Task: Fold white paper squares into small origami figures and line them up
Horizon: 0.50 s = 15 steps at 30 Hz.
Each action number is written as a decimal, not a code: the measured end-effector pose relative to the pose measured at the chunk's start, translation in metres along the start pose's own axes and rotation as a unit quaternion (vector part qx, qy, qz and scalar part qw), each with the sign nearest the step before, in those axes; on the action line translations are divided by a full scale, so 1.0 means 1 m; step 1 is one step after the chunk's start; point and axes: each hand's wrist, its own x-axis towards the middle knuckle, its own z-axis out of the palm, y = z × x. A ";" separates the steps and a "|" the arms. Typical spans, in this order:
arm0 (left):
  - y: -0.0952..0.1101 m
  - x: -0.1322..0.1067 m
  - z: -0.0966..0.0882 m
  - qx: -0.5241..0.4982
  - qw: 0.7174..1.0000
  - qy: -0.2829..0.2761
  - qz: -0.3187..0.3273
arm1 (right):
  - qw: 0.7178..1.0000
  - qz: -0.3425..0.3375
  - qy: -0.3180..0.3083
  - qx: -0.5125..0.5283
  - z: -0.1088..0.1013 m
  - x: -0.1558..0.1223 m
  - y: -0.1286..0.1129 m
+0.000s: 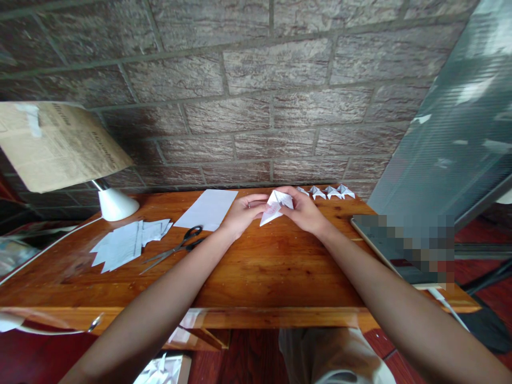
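Between my two hands, above the wooden table [280, 272], is a partly folded piece of white origami paper [273, 209] with faint print and a sharp point toward me. My left hand [244, 213], a ring on one finger, pinches its left edge. From the right, my right hand [302, 209] grips the same paper, thumb in front and fingers behind. Several finished folded paper pieces [331, 192] stand in a row by the wall, just beyond my right hand. A blank white sheet [208, 209] lies flat left of my left hand.
Black-handled scissors [176, 248] and cut paper pieces [122, 245] lie on the left. A lamp [117, 204] stands at the back left. A tablet [394, 250] with a white cable rests at the right edge. Below, a box [168, 369] holds folded paper.
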 end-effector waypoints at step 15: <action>0.001 0.001 -0.003 -0.027 0.999 -0.042 0.006 | 0.997 -0.061 0.001 -0.044 -0.005 -0.001 -0.006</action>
